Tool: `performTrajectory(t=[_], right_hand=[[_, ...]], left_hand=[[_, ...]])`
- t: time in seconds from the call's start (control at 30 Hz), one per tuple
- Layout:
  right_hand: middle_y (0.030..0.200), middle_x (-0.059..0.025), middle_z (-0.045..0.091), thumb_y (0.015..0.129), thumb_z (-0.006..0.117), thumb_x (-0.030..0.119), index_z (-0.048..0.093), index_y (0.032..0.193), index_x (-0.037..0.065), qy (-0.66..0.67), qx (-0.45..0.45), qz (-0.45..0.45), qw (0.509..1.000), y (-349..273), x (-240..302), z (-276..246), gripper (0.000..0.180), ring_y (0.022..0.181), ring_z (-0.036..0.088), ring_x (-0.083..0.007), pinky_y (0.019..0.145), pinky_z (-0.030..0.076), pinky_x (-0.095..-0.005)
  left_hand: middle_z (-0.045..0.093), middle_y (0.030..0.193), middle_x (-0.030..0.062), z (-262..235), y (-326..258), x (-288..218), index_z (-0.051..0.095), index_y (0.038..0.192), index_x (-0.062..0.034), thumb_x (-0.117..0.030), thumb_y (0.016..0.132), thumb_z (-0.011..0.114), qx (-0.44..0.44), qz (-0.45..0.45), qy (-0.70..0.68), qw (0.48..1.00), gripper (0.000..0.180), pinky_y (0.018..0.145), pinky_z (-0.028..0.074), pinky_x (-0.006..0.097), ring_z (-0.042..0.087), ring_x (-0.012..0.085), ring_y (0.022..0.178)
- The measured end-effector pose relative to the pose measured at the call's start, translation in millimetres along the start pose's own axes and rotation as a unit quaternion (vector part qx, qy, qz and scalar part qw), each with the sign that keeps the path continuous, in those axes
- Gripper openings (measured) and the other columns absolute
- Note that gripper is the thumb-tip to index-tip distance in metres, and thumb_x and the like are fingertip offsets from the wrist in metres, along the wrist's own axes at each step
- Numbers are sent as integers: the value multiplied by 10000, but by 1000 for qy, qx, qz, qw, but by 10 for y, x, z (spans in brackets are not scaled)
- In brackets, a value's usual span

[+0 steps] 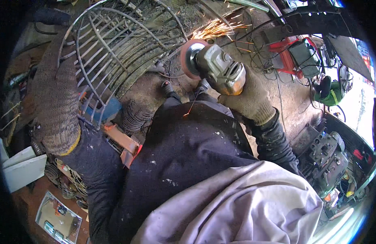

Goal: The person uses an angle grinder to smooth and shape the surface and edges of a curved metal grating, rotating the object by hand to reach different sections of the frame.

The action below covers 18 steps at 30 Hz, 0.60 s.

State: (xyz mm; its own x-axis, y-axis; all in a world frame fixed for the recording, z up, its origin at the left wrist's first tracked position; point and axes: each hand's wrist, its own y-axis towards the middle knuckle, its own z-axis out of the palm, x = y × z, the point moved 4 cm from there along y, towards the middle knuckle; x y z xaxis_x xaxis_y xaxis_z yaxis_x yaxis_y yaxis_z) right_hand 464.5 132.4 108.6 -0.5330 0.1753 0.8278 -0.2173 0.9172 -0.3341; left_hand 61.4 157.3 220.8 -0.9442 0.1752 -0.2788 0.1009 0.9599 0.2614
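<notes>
My right hand [250,99], in a tan knit glove, grips a grey angle grinder [220,69]. Its reddish disc [189,58] touches a bar of a curved steel-rod frame [114,44], and orange sparks [216,29] fly up and to the right. My left hand [57,97], in a grey knit glove, is closed over the left rim of the same frame and steadies it. My dark trousers and a pale grey cloth fill the lower middle of the view.
A red box with a dark unit [300,57] and tangled cables lie on the dirt floor at the upper right. A green helmet [330,93] and a black engine block [326,156] sit at the right. Coiled springs [135,116], white boards [21,164] and scrap lie at the left.
</notes>
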Motion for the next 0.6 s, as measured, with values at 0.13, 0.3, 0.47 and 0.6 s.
performTrajectory(t=[0.13,0.3,0.47,0.6], right_hand=[[1228,-157,691,636,942,285,550,1329,5,25,16,10,1000,77,14,-22,844,1140,668,-258,971,527,-381],[1227,-86,680,629,907,119,553,1344,36,113,7,-24,993,27,-36,-4,803,1108,642,-178,982,513,-358],[1250,-97,671,641,900,100,536,1376,27,78,55,-30,995,137,-32,-36,823,1119,638,-187,986,510,-362],[1239,-92,673,648,881,60,546,1357,35,155,67,0,986,88,8,-43,785,1110,640,-185,980,514,-369]], left_hand=[[576,1409,177,51,-94,176,540,1439,-89,-190,1012,584,25,134,133,982,440,1024,501,382,597,306,1259],[564,1421,175,53,-37,198,528,1444,-83,-177,1014,574,38,5,2,999,443,1030,502,397,588,329,1268],[604,1360,172,50,-84,31,536,1436,-58,-277,1011,603,39,-175,-186,966,483,1025,495,389,601,305,1238],[612,1347,161,21,-6,65,534,1445,-44,-380,1007,621,41,-83,-91,992,559,1021,482,384,599,251,1219]])
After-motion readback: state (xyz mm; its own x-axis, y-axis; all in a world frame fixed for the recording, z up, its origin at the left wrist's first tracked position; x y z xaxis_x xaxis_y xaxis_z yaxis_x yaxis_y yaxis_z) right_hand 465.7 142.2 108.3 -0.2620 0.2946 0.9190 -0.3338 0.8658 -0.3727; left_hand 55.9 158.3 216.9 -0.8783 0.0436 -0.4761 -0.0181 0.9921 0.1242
